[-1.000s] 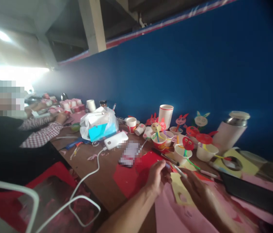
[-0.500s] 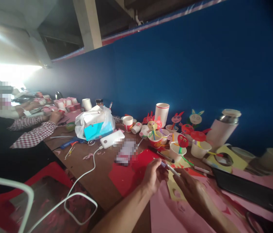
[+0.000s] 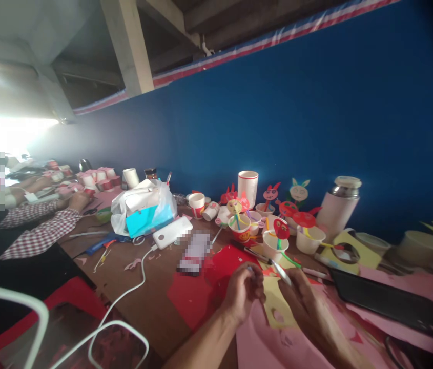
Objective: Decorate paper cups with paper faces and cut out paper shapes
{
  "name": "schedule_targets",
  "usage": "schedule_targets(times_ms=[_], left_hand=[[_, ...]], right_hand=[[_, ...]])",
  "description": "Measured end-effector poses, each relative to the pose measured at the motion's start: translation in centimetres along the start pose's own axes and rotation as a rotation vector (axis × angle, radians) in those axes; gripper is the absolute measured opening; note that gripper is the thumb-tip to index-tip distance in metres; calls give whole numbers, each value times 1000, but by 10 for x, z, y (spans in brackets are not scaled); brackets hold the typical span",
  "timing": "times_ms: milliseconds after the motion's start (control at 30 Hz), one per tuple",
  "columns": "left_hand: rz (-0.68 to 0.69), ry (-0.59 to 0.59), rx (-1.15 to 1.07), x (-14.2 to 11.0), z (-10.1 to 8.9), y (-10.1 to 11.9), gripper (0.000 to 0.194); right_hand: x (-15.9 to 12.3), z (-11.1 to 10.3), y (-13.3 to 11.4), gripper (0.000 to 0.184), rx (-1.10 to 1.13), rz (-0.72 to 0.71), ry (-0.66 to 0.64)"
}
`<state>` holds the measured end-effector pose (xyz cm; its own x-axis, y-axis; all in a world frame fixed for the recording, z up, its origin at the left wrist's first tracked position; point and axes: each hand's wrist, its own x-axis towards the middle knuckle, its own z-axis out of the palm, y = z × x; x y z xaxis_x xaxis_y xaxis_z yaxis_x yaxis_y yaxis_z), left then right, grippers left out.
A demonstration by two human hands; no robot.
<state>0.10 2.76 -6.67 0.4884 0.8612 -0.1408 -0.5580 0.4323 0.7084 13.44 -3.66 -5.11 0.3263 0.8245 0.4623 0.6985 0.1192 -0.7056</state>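
Note:
My right hand [image 3: 308, 302] grips a white pen [image 3: 281, 272], its tip pointing up and left. My left hand [image 3: 241, 294] is curled, with a small bluish pen cap [image 3: 250, 268] partly hidden in its fingers. Beneath the hands lie a yellow paper sheet [image 3: 277, 307] with a cut-out hole, pink paper [image 3: 256, 338] and red paper [image 3: 189, 297]. Just beyond the hands stands a white paper cup [image 3: 273, 251] bearing a red paper face [image 3: 281, 229]. A black pen [image 3: 252, 252] lies behind the left hand.
More decorated cups, such as one with a red band [image 3: 240, 231], line the blue wall [image 3: 296, 102]. A pink flask [image 3: 335, 210] and black tray-like object [image 3: 389, 302] sit right. Leftward are a phone [image 3: 195, 251], power bank [image 3: 172, 233], white cable [image 3: 143, 277], plastic bag [image 3: 118, 215] and a co-worker's checkered sleeve [image 3: 43, 233].
The pen and its cap, together between my hands before, are now apart. My right hand has turned the pen's tip upward. The whole view has shifted slightly.

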Motion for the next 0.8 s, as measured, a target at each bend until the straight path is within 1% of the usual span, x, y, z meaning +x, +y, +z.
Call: schedule_targets(times_ms=[33,100,167,333,467,567,700,733,800], left_hand=[[-4,1,11,-1,1,1,11],[-7,8,44,-3,3,3,10],[-4,10,65,-5,5,5,12],[-8,0,93,-7,7,6,18],[-16,-9,66,-8,6,6,20],[-6,-37,64,-10,5,6,21],[-34,-78,145,-10,3,5,20],[-27,-88,168,-11,4,6,21],[30,-85,232,-16,9,9,24]], right_hand=[[0,-2,-1,23,17,9,-60],[1,-5,-3,20,45,53,-133],[2,-7,-3,21,67,81,-157],[3,-6,-1,23,131,84,-240],[4,-8,-2,24,157,84,-257],[5,-12,-4,22,151,49,-252],[6,-16,-9,22,126,49,-245],[6,-17,-10,23,116,50,-248],[6,-19,-13,24,106,55,-251]])
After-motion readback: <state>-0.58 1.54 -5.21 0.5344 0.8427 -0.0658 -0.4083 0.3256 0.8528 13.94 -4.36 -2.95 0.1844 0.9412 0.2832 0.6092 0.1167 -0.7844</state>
